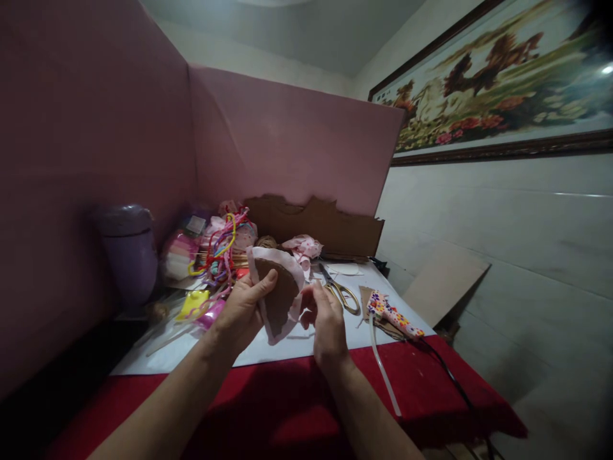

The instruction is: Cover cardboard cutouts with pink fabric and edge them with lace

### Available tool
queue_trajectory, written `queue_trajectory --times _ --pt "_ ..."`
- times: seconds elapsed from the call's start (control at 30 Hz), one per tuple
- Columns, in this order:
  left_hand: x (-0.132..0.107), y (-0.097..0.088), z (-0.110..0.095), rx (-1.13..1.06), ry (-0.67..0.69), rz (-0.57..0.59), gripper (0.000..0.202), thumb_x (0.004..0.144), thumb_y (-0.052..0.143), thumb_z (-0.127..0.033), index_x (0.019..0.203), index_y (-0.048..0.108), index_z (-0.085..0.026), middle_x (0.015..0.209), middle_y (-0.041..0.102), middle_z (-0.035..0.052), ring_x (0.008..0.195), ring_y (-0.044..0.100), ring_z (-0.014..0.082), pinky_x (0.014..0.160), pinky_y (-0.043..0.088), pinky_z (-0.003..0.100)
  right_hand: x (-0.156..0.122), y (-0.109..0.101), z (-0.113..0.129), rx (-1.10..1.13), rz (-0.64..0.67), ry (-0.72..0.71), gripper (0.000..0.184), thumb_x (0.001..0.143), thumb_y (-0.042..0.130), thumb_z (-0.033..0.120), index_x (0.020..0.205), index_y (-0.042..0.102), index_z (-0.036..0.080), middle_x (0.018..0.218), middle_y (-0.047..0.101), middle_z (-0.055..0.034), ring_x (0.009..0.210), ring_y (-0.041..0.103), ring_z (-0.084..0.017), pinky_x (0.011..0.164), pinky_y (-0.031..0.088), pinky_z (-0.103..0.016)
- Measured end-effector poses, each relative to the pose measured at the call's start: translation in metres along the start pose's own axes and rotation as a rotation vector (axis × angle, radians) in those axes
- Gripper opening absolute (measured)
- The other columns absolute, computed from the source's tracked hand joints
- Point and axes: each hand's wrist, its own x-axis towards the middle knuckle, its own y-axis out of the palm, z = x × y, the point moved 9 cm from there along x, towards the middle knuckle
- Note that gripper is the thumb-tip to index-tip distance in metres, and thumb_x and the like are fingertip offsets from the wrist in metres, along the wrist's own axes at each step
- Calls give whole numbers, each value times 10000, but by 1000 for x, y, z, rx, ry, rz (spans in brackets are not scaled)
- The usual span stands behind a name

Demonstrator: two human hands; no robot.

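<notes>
My left hand grips a brown cardboard piece with a curved edge, thumb on its face. Pale pink fabric is folded over the rim of the cardboard as a border. My right hand is at the right edge of the piece, fingers curled and closed at the fabric border; its fingertips are partly hidden. Just beyond that hand lie scissors with gold handles. Farther right, a flower-patterned glue gun rests on a cardboard scrap, a long translucent glue stick beside it.
Colourful pipe cleaners and bagged craft supplies pile up at the left, near a purple lidded bin. Torn cardboard leans at the back. White paper covers part of the red tablecloth. A black cord crosses the right side.
</notes>
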Motion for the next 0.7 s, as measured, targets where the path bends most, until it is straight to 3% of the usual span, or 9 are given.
queue_trajectory --times 0.17,0.7 --pt "0 4 3 4 -32 37 139 727 675 -150 860 659 -113 783 724 72 648 669 168 610 521 236 1 15 -16 164 146 165 264 736 593 415 644 508 183 534 461 51 421 347 -70 380 238 -186" --pt "0 0 11 3 -80 50 150 713 700 -187 834 655 -113 753 716 52 615 658 148 583 527 226 -4 24 -6 125 245 28 378 826 544 479 607 456 183 463 380 75 373 288 -50 344 236 -181"
